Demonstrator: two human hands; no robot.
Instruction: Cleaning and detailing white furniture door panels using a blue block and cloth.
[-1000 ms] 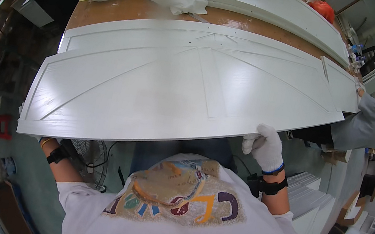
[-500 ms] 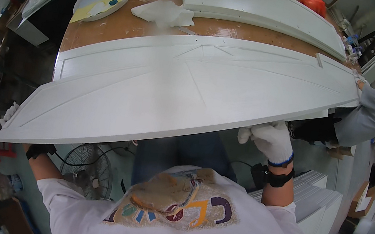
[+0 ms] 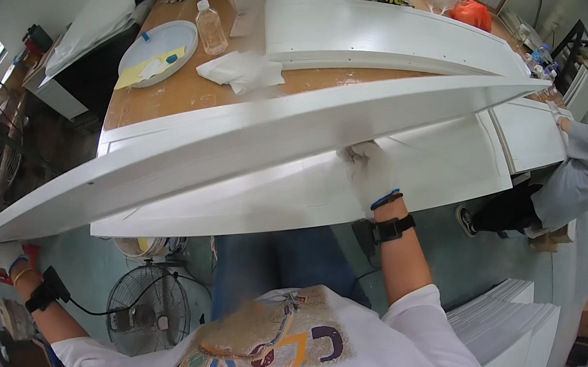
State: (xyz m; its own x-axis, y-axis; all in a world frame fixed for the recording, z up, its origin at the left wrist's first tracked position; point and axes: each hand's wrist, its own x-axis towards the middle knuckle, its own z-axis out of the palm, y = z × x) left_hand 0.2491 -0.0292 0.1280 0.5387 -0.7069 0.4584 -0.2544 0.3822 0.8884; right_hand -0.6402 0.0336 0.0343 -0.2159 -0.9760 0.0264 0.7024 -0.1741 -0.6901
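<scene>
A long white panel (image 3: 241, 129) is tilted up, so its narrow face and long edge cross my view from lower left to upper right. My left hand (image 3: 7, 255), in a white glove, grips its left end; the panel hides some of the fingers. Along the panel's lower edge, near the middle, my gloved right hand (image 3: 369, 171) holds on, its fingers blurred. Another white panel (image 3: 454, 167) lies flat beneath, jutting over the table's near edge. At the right, a person in a grey shirt (image 3: 585, 180) has hands on a further white panel piece (image 3: 528, 136).
The brown table (image 3: 141, 105) carries a round white lid (image 3: 187, 40) with yellow paper, a clear bottle (image 3: 212, 31), crumpled white paper (image 3: 241, 71) and another white panel (image 3: 394, 38). A floor fan (image 3: 150, 303) stands below left; stacked white boards (image 3: 510, 325) are at right.
The upper panel has been turned from nearly flat to tilted on edge, uncovering the panel beneath. My right hand has moved left and farther in; my left hand has lowered.
</scene>
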